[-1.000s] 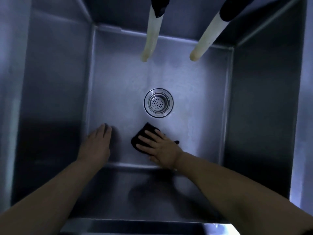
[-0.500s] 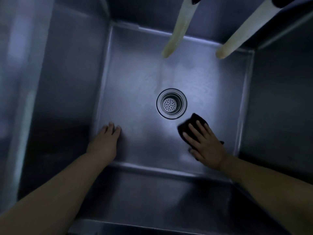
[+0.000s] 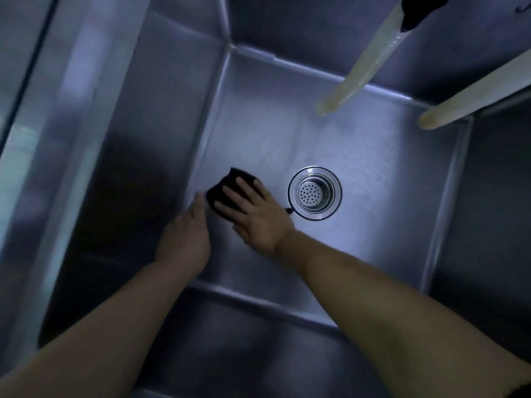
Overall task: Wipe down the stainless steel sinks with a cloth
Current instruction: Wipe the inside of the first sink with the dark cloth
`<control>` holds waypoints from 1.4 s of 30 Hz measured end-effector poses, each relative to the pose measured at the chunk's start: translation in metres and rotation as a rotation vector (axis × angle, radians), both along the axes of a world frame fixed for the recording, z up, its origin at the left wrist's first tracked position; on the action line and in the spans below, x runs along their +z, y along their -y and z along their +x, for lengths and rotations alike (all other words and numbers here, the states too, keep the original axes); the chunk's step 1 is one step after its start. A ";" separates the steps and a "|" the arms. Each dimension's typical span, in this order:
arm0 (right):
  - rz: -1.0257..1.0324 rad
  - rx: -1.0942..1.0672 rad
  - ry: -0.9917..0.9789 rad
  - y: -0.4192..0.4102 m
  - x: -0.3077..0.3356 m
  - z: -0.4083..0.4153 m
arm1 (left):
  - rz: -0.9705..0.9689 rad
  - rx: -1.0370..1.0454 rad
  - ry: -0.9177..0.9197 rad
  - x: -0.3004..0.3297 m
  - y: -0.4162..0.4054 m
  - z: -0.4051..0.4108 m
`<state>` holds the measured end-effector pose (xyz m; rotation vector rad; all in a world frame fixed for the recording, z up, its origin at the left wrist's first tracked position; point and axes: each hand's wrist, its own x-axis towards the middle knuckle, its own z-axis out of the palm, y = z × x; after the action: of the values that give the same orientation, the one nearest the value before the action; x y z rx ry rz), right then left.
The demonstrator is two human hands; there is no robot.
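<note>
Two hands now sit close together on the sink (image 3: 359, 156) floor. At eight o'clock of the drain (image 3: 315, 193), the left hand (image 3: 184, 234) rests flat, fingers loose. Beside it, the right hand (image 3: 255, 214) presses the dark cloth (image 3: 227, 188) with straight fingers, having swept it leftward across from the drain's right side, so the floor's left part gets wiped.

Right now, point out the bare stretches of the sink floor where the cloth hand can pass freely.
Bare floor runs between the drain strainer and the right wall, and from the strainer back to the far wall beneath the two hoses. It is crowded at the left wall: the right hand presses the black cloth there, with the left hand right beside it.
</note>
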<state>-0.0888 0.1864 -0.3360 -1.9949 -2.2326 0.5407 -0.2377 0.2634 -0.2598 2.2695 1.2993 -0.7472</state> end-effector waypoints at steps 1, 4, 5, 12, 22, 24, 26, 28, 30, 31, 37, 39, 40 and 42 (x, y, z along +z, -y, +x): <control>-0.007 -0.026 0.029 -0.013 -0.001 0.011 | 0.041 0.013 -0.002 -0.001 0.000 0.001; 0.010 -0.125 0.099 -0.042 -0.005 0.051 | 0.033 0.002 0.010 -0.005 -0.001 0.000; 0.007 -0.173 0.119 -0.050 -0.005 0.064 | 0.014 -0.055 0.006 -0.007 -0.001 -0.002; -0.038 -0.464 0.170 -0.036 -0.006 0.159 | -0.029 -0.346 -0.058 -0.006 0.012 0.004; -0.065 -0.671 0.128 0.110 0.010 0.130 | -0.032 -0.755 -0.004 0.001 0.027 0.036; -0.068 -0.679 0.157 0.114 0.010 0.107 | -0.004 -0.769 0.022 -0.008 0.024 0.051; -0.081 -0.692 0.170 0.112 0.010 0.089 | 0.007 -0.745 0.033 -0.016 0.023 0.072; -0.080 -0.637 0.161 0.107 0.009 0.077 | 0.000 -0.699 0.034 -0.024 0.022 0.091; -0.074 -0.524 0.162 0.099 0.007 0.073 | -0.039 -0.676 0.021 -0.029 0.023 0.106; -0.083 -0.480 0.175 0.093 0.006 0.074 | -0.059 -0.666 0.012 -0.031 0.024 0.111; -0.195 -0.469 0.266 0.057 0.009 0.067 | -0.062 -0.651 -0.032 -0.034 0.025 0.119; -0.177 -0.479 0.216 0.055 0.011 0.065 | -0.051 -0.645 -0.041 -0.034 0.026 0.121; -0.170 -0.467 0.178 0.055 0.011 0.066 | -0.049 -0.643 -0.044 -0.033 0.026 0.122; -0.143 -0.403 0.111 0.058 0.010 0.073 | -0.051 -0.629 -0.053 -0.033 0.028 0.124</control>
<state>-0.0159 0.1281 -0.3256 -2.5142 -1.8074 0.5638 -0.1139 0.2358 -0.2929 2.6459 0.5552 -1.0285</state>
